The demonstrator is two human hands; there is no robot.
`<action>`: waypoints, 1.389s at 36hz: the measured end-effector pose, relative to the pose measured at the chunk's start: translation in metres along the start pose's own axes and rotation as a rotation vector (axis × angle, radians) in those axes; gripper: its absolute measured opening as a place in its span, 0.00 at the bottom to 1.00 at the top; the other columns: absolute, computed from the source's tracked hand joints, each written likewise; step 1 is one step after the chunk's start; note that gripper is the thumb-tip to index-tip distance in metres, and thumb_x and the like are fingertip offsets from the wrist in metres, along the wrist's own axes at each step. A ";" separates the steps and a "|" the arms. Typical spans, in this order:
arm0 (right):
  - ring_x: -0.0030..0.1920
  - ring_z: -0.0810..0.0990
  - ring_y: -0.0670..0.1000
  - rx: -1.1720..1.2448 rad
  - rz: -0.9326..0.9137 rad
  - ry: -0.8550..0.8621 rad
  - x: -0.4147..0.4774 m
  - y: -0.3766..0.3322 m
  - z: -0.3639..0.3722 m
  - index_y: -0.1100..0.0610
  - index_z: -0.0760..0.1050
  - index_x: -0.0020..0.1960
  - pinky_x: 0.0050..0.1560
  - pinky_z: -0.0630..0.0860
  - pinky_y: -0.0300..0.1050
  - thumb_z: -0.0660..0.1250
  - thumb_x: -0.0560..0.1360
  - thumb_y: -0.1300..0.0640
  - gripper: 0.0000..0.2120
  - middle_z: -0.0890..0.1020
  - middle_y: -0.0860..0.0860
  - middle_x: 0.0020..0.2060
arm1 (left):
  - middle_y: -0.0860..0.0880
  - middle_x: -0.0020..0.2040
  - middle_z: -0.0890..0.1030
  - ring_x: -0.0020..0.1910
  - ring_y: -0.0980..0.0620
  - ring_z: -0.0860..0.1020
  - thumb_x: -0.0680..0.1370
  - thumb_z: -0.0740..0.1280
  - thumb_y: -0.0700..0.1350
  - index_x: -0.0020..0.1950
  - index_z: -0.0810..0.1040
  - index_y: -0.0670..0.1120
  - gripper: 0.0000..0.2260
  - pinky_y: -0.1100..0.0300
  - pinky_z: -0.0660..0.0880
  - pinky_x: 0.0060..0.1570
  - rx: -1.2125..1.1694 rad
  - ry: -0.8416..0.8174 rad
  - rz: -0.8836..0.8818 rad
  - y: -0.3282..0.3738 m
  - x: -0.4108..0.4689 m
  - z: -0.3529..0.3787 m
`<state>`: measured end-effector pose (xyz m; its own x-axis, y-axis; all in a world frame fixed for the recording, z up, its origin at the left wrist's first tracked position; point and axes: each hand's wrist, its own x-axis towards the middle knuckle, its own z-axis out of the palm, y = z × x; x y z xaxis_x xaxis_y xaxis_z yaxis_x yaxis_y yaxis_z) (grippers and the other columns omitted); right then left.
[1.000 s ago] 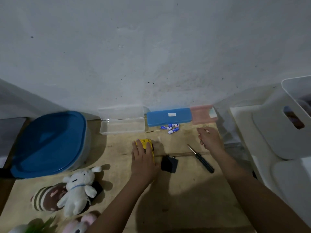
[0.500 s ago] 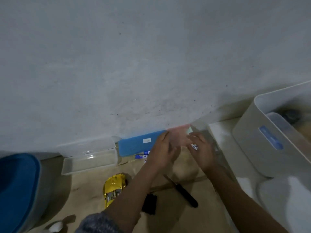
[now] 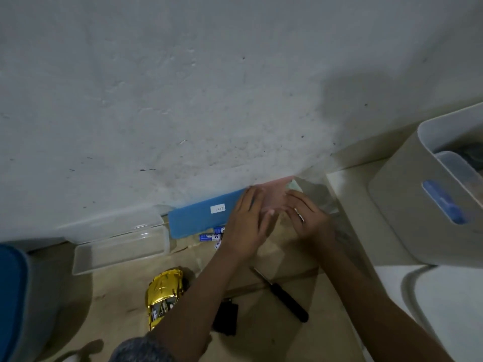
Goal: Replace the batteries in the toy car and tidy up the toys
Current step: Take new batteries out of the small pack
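Left hand: fingers straight and held together, palm down. The fingertips lie over the right end of the blue case, where it meets the pink box. It grips nothing.
Right hand: fingers curled, at the near edge of the pink box, just right of the blue case. A small pale item is pinched between the fingers. What it is cannot be told.
Pink box: translucent pink plastic, rectangular, set end to end with the blue case on its right. Both hands cover most of it.
Blue case: opaque matte blue plastic, a long flat rectangle with rounded corners. A white label sits on its closed lid.
Batteries: small cylinders with blue-and-white wrap, loose on the counter just in front of the blue case and beside the left hand.
Toy car: glossy metallic yellow body, on the counter in front of the blue case, nearer the person. It is beside the left forearm and well apart from both hands.
Black cover: small, flat, matte piece in front of the blue case, just right of the toy car.
Screwdriver: thin metal shaft with a black handle, lying flat between the forearms, in front of the blue case's right end.
Clear case: transparent plastic with its lid open, just left of the blue case.
Counter: pale, scuffed wood.
White bin: smooth plastic with rounded corners and a slot handle, well to the right of the blue case.
Wall: rough grey plaster, directly behind the blue case.
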<state>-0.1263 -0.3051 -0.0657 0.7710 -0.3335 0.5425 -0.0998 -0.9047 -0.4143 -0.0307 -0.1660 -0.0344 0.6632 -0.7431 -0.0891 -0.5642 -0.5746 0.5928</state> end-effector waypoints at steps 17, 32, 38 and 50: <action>0.51 0.78 0.50 0.123 0.100 0.068 0.019 -0.015 -0.003 0.68 0.78 0.51 0.58 0.70 0.30 0.62 0.76 0.61 0.12 0.82 0.62 0.48 | 0.49 0.76 0.57 0.75 0.51 0.56 0.75 0.69 0.45 0.76 0.54 0.47 0.34 0.64 0.50 0.69 -0.064 -0.041 -0.030 -0.002 0.007 -0.007; 0.52 0.81 0.53 0.279 0.052 0.002 0.040 -0.003 -0.016 0.66 0.80 0.51 0.58 0.76 0.41 0.71 0.70 0.67 0.10 0.83 0.60 0.49 | 0.51 0.71 0.69 0.70 0.54 0.65 0.79 0.57 0.54 0.70 0.68 0.50 0.20 0.59 0.59 0.71 -0.272 0.028 -0.035 0.010 0.015 -0.020; 0.50 0.77 0.44 0.327 0.381 0.280 0.040 -0.022 -0.024 0.61 0.79 0.53 0.53 0.74 0.32 0.64 0.75 0.60 0.10 0.80 0.47 0.49 | 0.50 0.64 0.76 0.62 0.56 0.72 0.81 0.59 0.46 0.65 0.75 0.48 0.14 0.76 0.60 0.61 -0.240 0.088 0.073 0.010 0.021 -0.027; 0.36 0.76 0.49 1.398 1.566 0.163 0.039 -0.042 -0.017 0.61 0.72 0.42 0.39 0.78 0.39 0.55 0.80 0.61 0.11 0.75 0.54 0.37 | 0.47 0.61 0.79 0.59 0.53 0.75 0.81 0.59 0.44 0.63 0.77 0.45 0.13 0.72 0.64 0.61 -0.257 0.066 0.134 0.010 0.029 -0.037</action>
<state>-0.1028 -0.2845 -0.0141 0.4757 -0.5211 -0.7086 0.0301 0.8148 -0.5790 0.0012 -0.1807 -0.0012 0.6262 -0.7780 0.0512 -0.5116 -0.3604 0.7800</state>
